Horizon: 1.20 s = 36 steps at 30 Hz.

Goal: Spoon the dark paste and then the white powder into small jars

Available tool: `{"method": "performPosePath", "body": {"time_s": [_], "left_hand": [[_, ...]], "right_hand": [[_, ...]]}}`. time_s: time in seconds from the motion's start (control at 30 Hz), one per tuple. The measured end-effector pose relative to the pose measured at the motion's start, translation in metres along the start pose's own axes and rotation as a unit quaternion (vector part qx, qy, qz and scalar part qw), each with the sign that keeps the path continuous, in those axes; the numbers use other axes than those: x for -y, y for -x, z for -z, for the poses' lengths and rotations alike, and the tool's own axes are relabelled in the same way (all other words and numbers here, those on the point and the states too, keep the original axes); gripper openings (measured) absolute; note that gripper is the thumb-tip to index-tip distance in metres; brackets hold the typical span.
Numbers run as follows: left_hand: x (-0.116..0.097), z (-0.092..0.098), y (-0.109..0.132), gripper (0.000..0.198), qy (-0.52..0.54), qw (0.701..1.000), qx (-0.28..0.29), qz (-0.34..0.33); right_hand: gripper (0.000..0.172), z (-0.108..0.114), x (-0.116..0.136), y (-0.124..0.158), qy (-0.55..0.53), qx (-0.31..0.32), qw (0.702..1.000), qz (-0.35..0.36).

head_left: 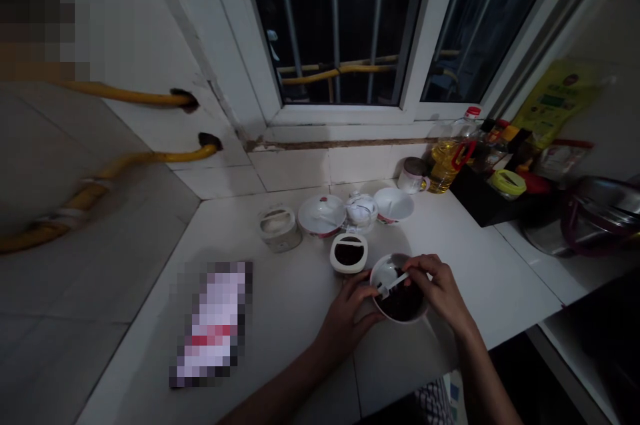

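Note:
My left hand (347,318) grips the near-left side of a small white bowl (385,271) that holds a dark filling (403,305). My right hand (437,288) reaches over the bowl's right rim and pinches a small white spoon (391,286), whose bowl end points left over the dark filling. Just behind the bowl stands an open white jar (349,253) with dark contents.
Behind it stand a glass jar (279,227), two white bowls (321,215) (394,203), a small lidded pot (361,209), a mug (414,175) and an oil bottle (449,157). A black tray of bottles (483,201) and a steel pot (593,215) stand right. A blurred packet (213,325) lies left.

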<state>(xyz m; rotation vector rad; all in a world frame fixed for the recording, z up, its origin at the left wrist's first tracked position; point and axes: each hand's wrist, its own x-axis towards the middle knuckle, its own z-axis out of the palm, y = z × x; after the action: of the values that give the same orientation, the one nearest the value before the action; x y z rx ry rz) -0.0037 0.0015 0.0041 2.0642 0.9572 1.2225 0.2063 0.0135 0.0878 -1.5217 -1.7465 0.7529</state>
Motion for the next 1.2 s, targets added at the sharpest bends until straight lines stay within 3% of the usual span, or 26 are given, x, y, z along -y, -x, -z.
{"method": "performPosePath", "body": {"time_s": [0.17, 0.27, 0.33, 0.47, 0.63, 0.83, 1.2], "left_hand": [[-0.001, 0.001, -0.001, 0.021, 0.000, 1.000, 0.001, 0.002], [-0.002, 0.002, -0.001, 0.021, -0.002, 1.000, 0.000, -0.004], [-0.002, 0.002, -0.001, 0.021, -0.002, 1.000, 0.000, -0.007], [-0.002, 0.002, -0.001, 0.021, -0.006, 1.000, 0.012, 0.009], [-0.003, 0.003, -0.001, 0.022, -0.006, 1.000, 0.017, 0.013], [-0.002, 0.003, -0.001, 0.022, -0.003, 1.000, 0.011, 0.003], [0.001, 0.001, 0.000, 0.023, 0.000, 1.000, 0.008, -0.002]], "right_hand": [[0.021, 0.007, -0.004, 0.000, -0.048, -0.025, 0.997, -0.061], [0.020, 0.008, -0.002, 0.001, 0.018, -0.026, 0.999, -0.019], [0.019, 0.006, 0.002, 0.002, 0.051, 0.005, 0.999, 0.012], [0.019, 0.002, 0.007, 0.002, 0.016, 0.050, 0.999, 0.012], [0.019, 0.006, 0.005, 0.000, -0.082, 0.001, 0.995, -0.061], [0.016, 0.011, -0.001, 0.000, -0.207, -0.047, 0.968, -0.132], [0.019, 0.003, 0.004, -0.010, -0.259, -0.117, 0.950, -0.129]]}}
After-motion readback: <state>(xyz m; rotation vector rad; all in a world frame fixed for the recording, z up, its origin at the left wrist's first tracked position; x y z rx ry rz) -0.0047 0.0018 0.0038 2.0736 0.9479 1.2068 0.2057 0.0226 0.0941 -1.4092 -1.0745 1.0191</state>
